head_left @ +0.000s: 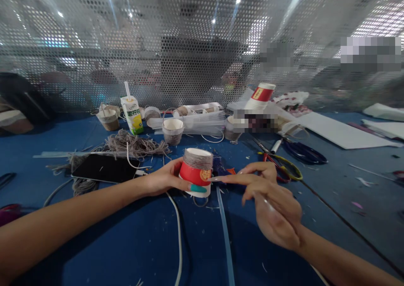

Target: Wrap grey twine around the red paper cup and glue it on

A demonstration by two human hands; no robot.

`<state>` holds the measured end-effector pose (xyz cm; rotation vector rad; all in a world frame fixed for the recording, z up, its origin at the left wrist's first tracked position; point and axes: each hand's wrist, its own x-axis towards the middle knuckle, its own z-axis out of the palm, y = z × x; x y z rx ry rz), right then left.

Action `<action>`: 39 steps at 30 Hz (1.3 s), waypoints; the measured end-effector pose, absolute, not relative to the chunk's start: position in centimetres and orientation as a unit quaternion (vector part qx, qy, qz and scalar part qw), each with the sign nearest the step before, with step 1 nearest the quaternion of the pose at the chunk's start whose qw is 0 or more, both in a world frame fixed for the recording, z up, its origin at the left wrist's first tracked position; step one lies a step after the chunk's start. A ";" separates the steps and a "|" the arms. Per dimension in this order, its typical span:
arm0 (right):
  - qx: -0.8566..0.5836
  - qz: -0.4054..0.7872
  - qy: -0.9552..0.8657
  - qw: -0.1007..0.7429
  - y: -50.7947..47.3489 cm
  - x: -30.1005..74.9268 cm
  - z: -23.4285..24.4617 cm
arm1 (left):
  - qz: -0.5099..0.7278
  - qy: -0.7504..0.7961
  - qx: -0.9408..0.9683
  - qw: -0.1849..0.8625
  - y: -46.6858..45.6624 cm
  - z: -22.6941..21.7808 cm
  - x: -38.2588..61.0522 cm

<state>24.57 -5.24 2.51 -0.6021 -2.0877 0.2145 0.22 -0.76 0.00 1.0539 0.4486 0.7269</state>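
My left hand (164, 178) is wrapped round a red paper cup (196, 173) whose upper part is wound with grey-brown twine; the cup is held just above the blue table. My right hand (268, 201) is beside the cup on its right, index finger stretched out and touching the cup's side, the other fingers curled over a thin clear stick-like thing running across the palm. A pale blue strip (224, 231) lies on the table under the hands.
A black phone (105, 168) with a white cable (178, 231) and a heap of twine (129, 145) lie at left. Behind stand a drink carton (132, 114), twine-wrapped cups (172, 131) and a red cup stack (261, 95). Scissors (284, 166) lie right. A perforated screen (202, 46) closes the far edge.
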 end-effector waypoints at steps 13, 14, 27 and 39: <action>-0.198 0.026 -0.911 0.361 -5.3 23.7 3.3 | 0.344 0.259 0.510 0.744 -1.0 -0.1 0.6; -0.191 0.023 -0.912 0.362 -5.3 23.7 3.3 | 0.348 0.264 0.506 0.744 -1.1 0.0 0.7; -0.199 0.024 -0.906 0.373 -5.4 23.8 2.9 | 0.406 0.337 0.500 0.687 -1.6 -0.1 1.1; -0.177 0.025 -0.933 0.314 -4.9 23.7 3.3 | 0.460 0.323 0.436 0.703 -4.1 0.7 2.2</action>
